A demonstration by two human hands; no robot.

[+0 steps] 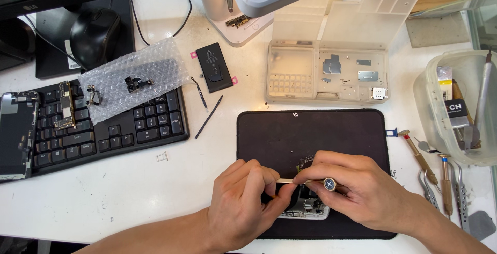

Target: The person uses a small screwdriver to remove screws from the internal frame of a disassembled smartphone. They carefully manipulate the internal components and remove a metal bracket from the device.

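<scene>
1. Silver-edged and opened up, a phone frame [305, 207] lies at the near edge of a dark work mat [274, 135], mostly hidden under both hands; only its lower rim and some inner parts show between them.
2. The left hand [243, 202] sits just left of the frame, its fingers [269, 179] pinched narrow on the near end of a thin pale stick-like tool [286, 180] that runs level across to the other hand.
3. The right hand [352, 186] curls closed over the frame from the right, fingers wrapped round a screwdriver whose round cross-marked cap [330, 184] faces up; the tip is hidden, so where it meets the frame cannot be told.
4. Right of the mat, on the white counter [103, 192], lie tweezers [461, 197] and brass-handled drivers [418, 156], just beside a clear plastic tub [435, 124] holding more tools.
5. Left of the mat, a small tray frame [162, 156] lies alone on the counter; further left is a black keyboard [134, 129] with a circuit board [65, 106] and a sheet of bubble wrap [134, 75] on it, and a second phone body [18, 129] at its left end.
6. Beyond the mat stand a clear compartment box [326, 73] with metal shields inside and its lid raised, a black battery [214, 67], and two thin dark strips [209, 117].
7. Farthest back are a computer mouse [94, 34] and a lamp base [238, 21].
</scene>
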